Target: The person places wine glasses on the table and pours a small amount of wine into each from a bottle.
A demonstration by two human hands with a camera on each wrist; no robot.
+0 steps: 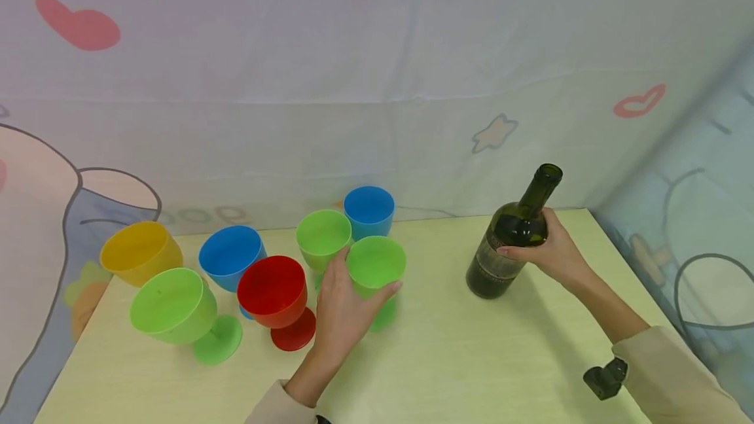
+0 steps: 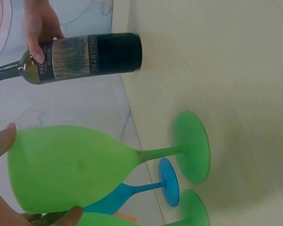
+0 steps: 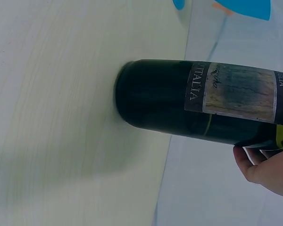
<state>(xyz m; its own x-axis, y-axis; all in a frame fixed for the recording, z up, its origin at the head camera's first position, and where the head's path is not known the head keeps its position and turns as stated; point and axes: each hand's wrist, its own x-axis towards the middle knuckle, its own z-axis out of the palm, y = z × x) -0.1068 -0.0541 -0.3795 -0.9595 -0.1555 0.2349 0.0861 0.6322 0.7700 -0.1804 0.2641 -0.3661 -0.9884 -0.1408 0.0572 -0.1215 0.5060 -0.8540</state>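
Note:
My left hand (image 1: 347, 306) grips a green plastic goblet (image 1: 377, 264) around the upper bowl, thumb on one side and fingers on the other. In the left wrist view the same green goblet (image 2: 75, 165) shows its stem and round foot, at or just above the tabletop; I cannot tell whether they touch. My right hand (image 1: 559, 257) holds a dark green wine bottle (image 1: 497, 260) near its shoulder. Seen from the right wrist, the bottle (image 3: 155, 96) has a label with "ITALIA" lettering, and its base is at the table. The bottle's mouth looks uncapped.
Close behind the held goblet stand another green goblet (image 1: 323, 234) and a blue goblet (image 1: 369, 209). To the left are a red goblet (image 1: 273, 293), a second blue goblet (image 1: 231, 257), a yellow goblet (image 1: 141, 254) and a green goblet (image 1: 177, 309). A printed cloth (image 1: 377, 84) hangs behind the table (image 1: 448, 358).

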